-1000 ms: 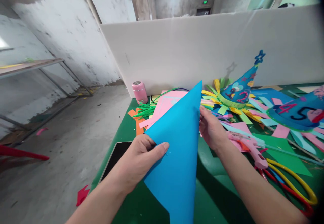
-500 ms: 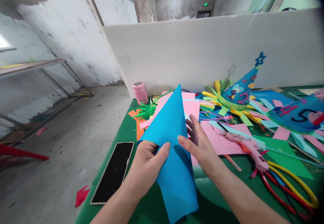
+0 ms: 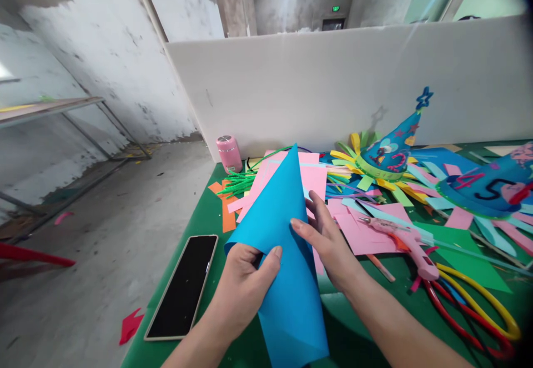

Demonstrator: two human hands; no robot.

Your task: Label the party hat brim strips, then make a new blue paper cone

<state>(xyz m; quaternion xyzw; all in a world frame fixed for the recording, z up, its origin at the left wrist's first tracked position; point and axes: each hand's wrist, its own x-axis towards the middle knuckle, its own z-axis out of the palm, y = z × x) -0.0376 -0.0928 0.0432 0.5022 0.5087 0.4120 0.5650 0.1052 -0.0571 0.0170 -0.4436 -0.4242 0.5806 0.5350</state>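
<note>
A sheet of blue paper, rolled into a cone with its tip pointing away from me, is between my hands above the table. My left hand is closed on the cone's left edge, thumb on the front overlap and fingers tucked inside the roll. On the right side, my right hand holds the cone with thumb against the front and fingers curved round the side. A loose flap of the blue paper hangs toward me below my hands.
On the green table lie a phone, a pink glue gun, pink paper and green pipe cleaners. A pink canister stands behind. Two decorated party hats, one starred, one numbered, sit right, before a white partition.
The cone's tip has dipped slightly, and its left lower edge bulges a little more outward. Both hands keep nearly the same hold; the whole view has shifted slightly.
</note>
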